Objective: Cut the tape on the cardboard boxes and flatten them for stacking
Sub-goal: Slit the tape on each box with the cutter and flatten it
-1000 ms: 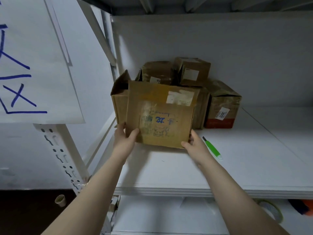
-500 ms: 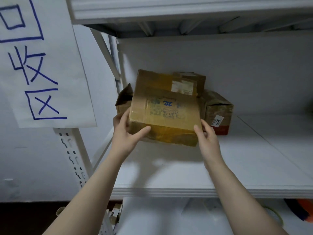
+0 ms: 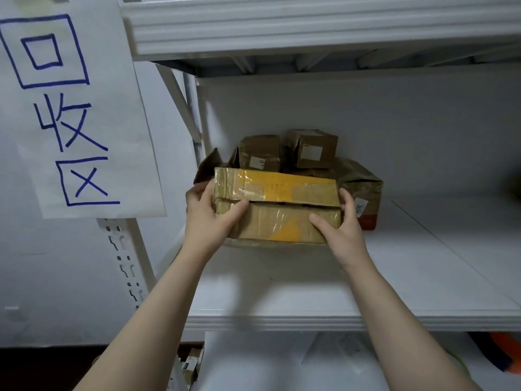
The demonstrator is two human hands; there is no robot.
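Observation:
A flat cardboard box (image 3: pixel 277 204) with yellow and clear tape across its flaps is held just above the white shelf (image 3: pixel 338 283), its taped seam side facing me. My left hand (image 3: pixel 207 214) grips its left end, thumb lying on the seam. My right hand (image 3: pixel 339 224) grips the right end, thumb on the lower flap. Behind it stand more cardboard boxes: two small ones on top (image 3: pixel 260 152) (image 3: pixel 313 148), a larger one with a red band at the right (image 3: pixel 363 187), and an open box at the left (image 3: pixel 208 167), mostly hidden.
A paper sign with blue writing (image 3: pixel 64 108) hangs on the left. The shelf's perforated white post (image 3: pixel 124 258) stands below the sign. Another shelf board (image 3: pixel 282 26) runs overhead. An orange object (image 3: pixel 507 354) lies on the lower level at the right.
The box has been tipped over in both hands, so its drawn-on face turned away and its taped seam side now faces me. The green tool seen a second ago is out of sight.

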